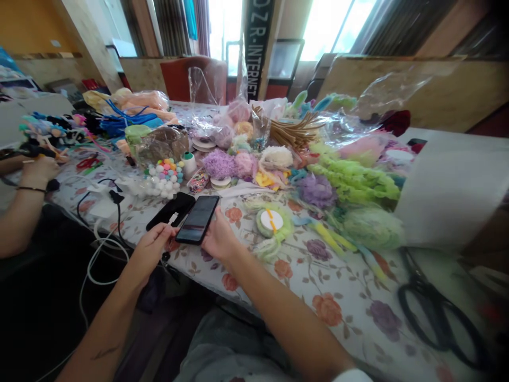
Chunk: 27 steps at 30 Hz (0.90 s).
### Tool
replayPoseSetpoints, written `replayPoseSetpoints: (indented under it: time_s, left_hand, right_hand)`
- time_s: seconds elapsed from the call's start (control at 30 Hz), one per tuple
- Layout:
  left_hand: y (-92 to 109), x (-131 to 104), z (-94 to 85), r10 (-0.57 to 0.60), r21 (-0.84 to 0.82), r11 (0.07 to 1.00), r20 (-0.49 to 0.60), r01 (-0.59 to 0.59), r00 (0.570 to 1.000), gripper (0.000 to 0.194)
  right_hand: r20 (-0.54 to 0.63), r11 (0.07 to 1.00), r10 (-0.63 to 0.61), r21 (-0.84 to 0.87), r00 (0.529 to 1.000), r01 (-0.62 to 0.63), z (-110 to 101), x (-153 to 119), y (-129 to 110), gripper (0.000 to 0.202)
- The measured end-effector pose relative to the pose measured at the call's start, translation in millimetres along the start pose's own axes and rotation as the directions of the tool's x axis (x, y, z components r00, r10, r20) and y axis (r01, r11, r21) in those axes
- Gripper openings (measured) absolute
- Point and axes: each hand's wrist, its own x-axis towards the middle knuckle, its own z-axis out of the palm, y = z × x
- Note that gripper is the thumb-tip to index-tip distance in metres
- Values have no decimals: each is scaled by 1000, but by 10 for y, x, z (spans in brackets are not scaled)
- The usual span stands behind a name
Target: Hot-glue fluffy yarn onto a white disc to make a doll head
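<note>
A black phone (196,219) with its screen lit is held over the near edge of the flowered tablecloth. My right hand (220,236) is closed round its right side. At its lower left corner is my left hand (157,241), fingers pinched together on a white cable plug (173,218). Behind the plug a second black phone (175,206) lies on the cloth, its screen dark. White and black cables (104,241) hang at the table's left edge.
Yarn balls (219,164), pompoms (165,178), green ruffled yarn (353,180) and plastic bags cover the table's back. A ribbon spool (272,220) lies right of my hands, large black scissors (437,313) at the near right. Another person's hand (40,170) is at the left.
</note>
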Motion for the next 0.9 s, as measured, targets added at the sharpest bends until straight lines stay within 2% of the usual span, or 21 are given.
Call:
replayPoseSetpoints:
  time_s: [0.1,0.17,0.27,0.37,0.43,0.5,0.57,0.63,0.77,0.9]
  left_hand:
    - [40,-27,1,24,-29,999,21,-24,999,43]
    - [57,-42,7,34,-51,998,30,-32,999,41]
    - [81,-96,40,78,-54,995,-27,-79,997,38]
    - [118,-226,127,148,74,987,-78,-142,986,38]
    - [147,-335,216,211,198,961,-63,-195,976,37]
    - [168,-422,319,291,288,917,-13,-275,957,34]
    - [169,-464,422,313,303,899,65,-317,948,36]
    - [157,-465,513,262,253,924,130,-287,956,38]
    - [148,-439,634,94,45,994,191,-104,977,32]
    - [176,-446,671,-47,-209,974,200,89,979,38]
  right_hand:
    - [-15,996,-9,87,1000,10,2,72,52,74]
    - [-9,994,31,107,999,-30,-18,87,66,84]
    - [6,989,76,129,997,-76,-45,69,48,89]
    - [13,984,35,172,999,-37,-44,18,-24,83]
    - [33,981,-14,193,999,8,-30,-25,-99,80]
    - [47,973,-74,224,996,62,-14,-67,-180,78]
    - [50,959,-128,260,991,111,-6,-98,-246,79]
    - [23,947,-157,287,987,144,-10,-115,-283,79]
    - [-42,935,-176,305,984,180,-38,-115,-278,77]
    - [-62,933,-170,311,983,181,-47,-105,-243,76]
